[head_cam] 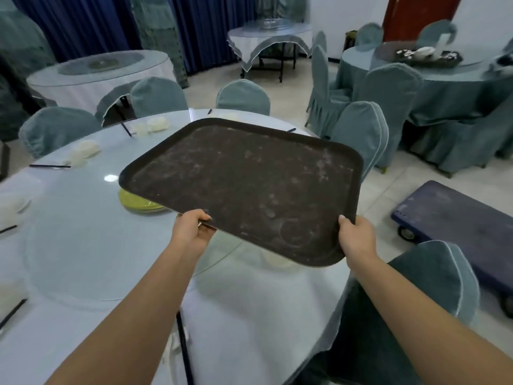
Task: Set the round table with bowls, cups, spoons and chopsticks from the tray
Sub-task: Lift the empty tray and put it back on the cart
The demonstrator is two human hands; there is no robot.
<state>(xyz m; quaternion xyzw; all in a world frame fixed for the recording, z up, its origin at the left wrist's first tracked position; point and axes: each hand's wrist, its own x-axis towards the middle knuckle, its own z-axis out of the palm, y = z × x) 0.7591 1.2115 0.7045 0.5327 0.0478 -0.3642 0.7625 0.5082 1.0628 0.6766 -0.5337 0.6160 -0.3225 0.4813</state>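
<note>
Head view: the left hand (194, 229) and right hand (356, 237) each gripped the near edge of the dark brown tray (244, 187), fingers curled under the rim, thumbs on top. Tray held tilted above the round table (83, 245). White bowls (86, 152) and black chopsticks (50, 166) lay at the table's far places.

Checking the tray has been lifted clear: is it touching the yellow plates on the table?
Cannot tell. In the head view the tray, held by both hands, covers part of the yellow plates, hiding any gap or contact.
</note>
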